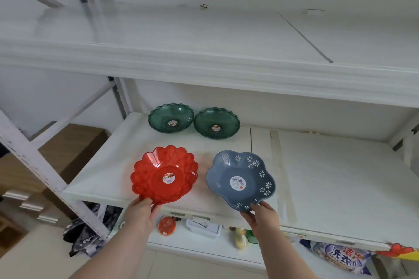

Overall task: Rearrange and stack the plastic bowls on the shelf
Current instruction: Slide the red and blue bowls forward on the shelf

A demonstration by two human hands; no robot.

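I see the white shelf [328,176] with two green bowls [171,118] side by side at the back. My left hand [141,212] grips the red bowl [164,174] by its near rim, my right hand [263,215] grips the blue bowl [240,180], both at the front edge.

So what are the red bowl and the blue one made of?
The red bowl looks like translucent glossy plastic: light passes through its scalloped rim and it shows bright glints. The blue bowl is opaque with a duller sheen and white flower prints, probably plastic too, though by look alone it could pass for ceramic.
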